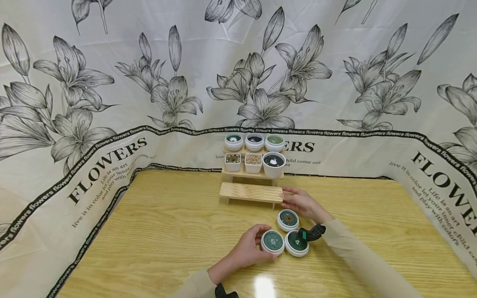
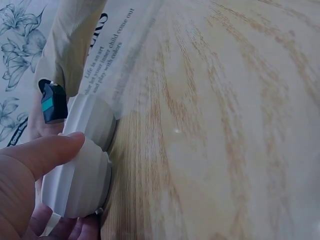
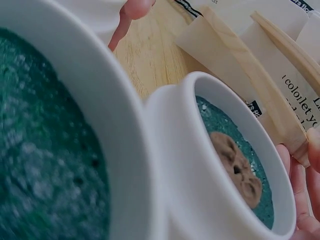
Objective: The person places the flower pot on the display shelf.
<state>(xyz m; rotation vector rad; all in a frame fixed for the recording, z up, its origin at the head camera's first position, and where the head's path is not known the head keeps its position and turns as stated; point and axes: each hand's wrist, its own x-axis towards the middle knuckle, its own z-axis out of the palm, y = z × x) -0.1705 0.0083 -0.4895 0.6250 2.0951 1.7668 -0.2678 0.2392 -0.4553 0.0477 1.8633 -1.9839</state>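
My left hand (image 1: 249,247) grips a small round white pot (image 1: 273,241) with a speckled green filling, its thumb and fingers curved round the sides. In the left wrist view the thumb lies along that white pot (image 2: 75,185). The right hand (image 1: 299,203) pinches the right end of the low wooden step (image 1: 251,192), with the thumb above the board and fingers beneath, as the right wrist view shows. Close to my right wrist stand a dark green pot (image 1: 297,244) and a green pot with a brown centre (image 1: 288,219).
Behind the low step rises a tiered wooden stand (image 1: 253,172). It bears three round pots (image 1: 254,142) on top, and two square pebble pots (image 1: 254,162) beside a dark-filled pot (image 1: 273,163) below. A flower-printed cloth (image 1: 179,149) borders the wooden table (image 1: 167,223).
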